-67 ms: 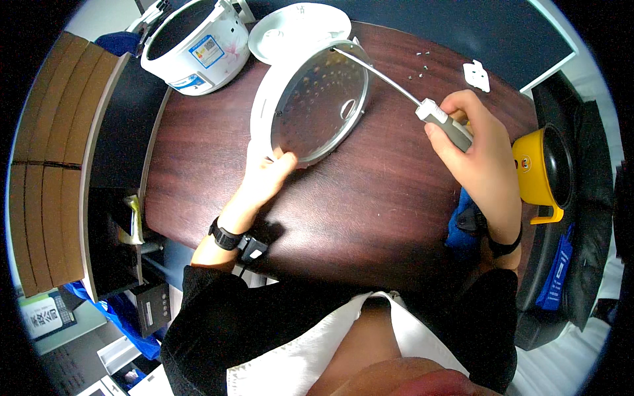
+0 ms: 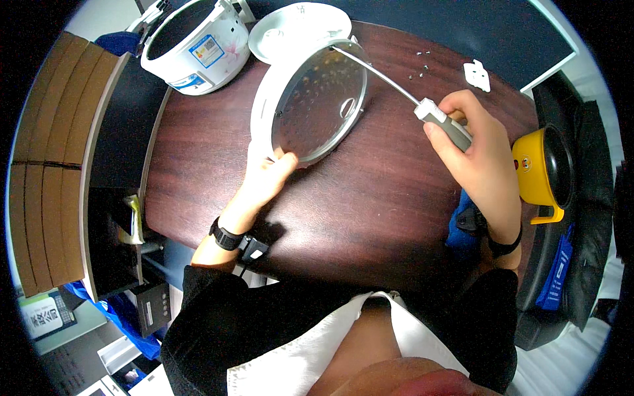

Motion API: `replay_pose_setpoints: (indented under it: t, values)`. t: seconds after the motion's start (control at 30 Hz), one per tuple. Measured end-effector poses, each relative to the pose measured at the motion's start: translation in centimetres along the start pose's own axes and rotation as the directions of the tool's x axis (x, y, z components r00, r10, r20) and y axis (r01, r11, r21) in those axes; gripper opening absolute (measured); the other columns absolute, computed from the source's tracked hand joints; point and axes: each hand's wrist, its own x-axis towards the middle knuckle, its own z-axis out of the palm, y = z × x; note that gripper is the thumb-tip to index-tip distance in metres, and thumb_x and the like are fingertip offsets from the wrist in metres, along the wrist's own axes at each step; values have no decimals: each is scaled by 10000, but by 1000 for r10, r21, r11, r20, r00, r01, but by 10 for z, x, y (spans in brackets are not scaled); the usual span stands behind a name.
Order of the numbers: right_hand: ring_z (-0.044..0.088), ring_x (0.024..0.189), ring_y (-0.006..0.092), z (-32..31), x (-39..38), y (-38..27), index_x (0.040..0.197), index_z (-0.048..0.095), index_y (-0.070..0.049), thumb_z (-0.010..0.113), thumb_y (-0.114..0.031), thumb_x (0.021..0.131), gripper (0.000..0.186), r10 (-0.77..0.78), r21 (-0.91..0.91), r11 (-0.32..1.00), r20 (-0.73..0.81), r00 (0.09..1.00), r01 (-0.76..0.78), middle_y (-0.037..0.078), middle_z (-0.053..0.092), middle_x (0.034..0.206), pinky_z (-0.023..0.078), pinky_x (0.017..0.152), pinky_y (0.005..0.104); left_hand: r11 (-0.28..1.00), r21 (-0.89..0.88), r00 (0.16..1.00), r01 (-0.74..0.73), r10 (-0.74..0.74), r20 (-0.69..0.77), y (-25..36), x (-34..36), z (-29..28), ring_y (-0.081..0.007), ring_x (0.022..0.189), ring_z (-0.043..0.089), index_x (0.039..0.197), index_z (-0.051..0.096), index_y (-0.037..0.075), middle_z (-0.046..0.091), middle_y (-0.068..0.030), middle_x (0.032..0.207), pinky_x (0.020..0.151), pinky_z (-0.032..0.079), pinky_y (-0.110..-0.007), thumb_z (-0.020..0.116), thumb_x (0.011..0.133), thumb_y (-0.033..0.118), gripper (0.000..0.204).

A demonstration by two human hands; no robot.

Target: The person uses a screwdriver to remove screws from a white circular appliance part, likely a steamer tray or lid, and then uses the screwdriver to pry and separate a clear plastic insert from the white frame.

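Left hand (image 2: 267, 178): laid on the near rim of the lid (image 2: 310, 105), fingers closed on its edge; a black watch (image 2: 226, 235) is worn on the wrist.
Right hand (image 2: 482, 155): clenched around the grey handle of a screwdriver (image 2: 403, 89).
Screwdriver: long thin shaft is run up and left from the handle; its tip is set at the far rim of the lid.
Lid: round, white-rimmed, metal inner plate turned up; tilted, propped on the surface (image 2: 370, 198) at centre, far from the body.
Cooker (image 2: 191, 39): white body, open top, stood far left, just beside the lid.
White plate (image 2: 297, 26): far centre, behind the lid, partly covered by it.
Screws (image 2: 419, 66): a few small ones are scattered far right on the surface, apart from the lid.
White part (image 2: 477, 74): small, flat, just right of the screws.
Yellow pot (image 2: 541, 171): off the right edge of the surface, close to the right hand.
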Motion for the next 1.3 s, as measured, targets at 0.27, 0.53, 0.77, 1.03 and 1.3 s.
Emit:
replay_pose_setpoints:
  t: [0.27, 0.53, 0.77, 1.03, 1.3]
  values:
    - [547, 550, 208, -5, -1, -11, 836, 500, -38, 592, -181, 830, 170, 145, 120, 980, 134, 980, -161, 108, 542, 608, 387, 513, 320, 991, -129, 999, 43, -44, -9, 10, -2, 6, -199, 1076, 466, 1285, 335, -10, 456, -114, 1188, 845, 457, -328, 540, 694, -44, 626]
    - [386, 528, 56, -2, -7, -8, 847, 520, -35, 557, -130, 844, 102, 98, 142, 983, 109, 989, -113, -4, 442, 571, 283, 492, 242, 985, -160, 993, -59, 42, -107, 9, 2, 11, -240, 1165, 404, 1332, 299, 56, 391, -131, 1269, 968, 351, -387, 651, 716, 7, 711]
    - [555, 599, 270, -17, -7, -15, 857, 480, -36, 576, -167, 837, 164, 202, 120, 966, 208, 957, -230, 136, 539, 657, 392, 537, 340, 983, -176, 999, 47, -51, -14, 8, -2, 4, -222, 1070, 497, 1268, 384, 10, 473, -136, 1207, 893, 428, -349, 606, 707, -31, 604]
    - [554, 604, 260, -10, -10, -7, 844, 486, -33, 576, -156, 831, 153, 141, 104, 981, 194, 971, -163, 129, 530, 637, 392, 539, 341, 989, -135, 998, 55, -59, -25, 6, -2, 5, -229, 1086, 488, 1296, 345, 14, 462, -129, 1215, 888, 444, -360, 586, 716, -16, 628]
    - [427, 529, 106, -13, -12, -14, 873, 492, -36, 537, -119, 853, 97, 172, 166, 966, 156, 973, -197, 35, 469, 600, 322, 498, 263, 989, -113, 993, 98, -104, -49, -6, -6, -2, -207, 1066, 484, 1284, 350, 6, 480, -124, 1190, 880, 433, -345, 580, 700, -26, 628]
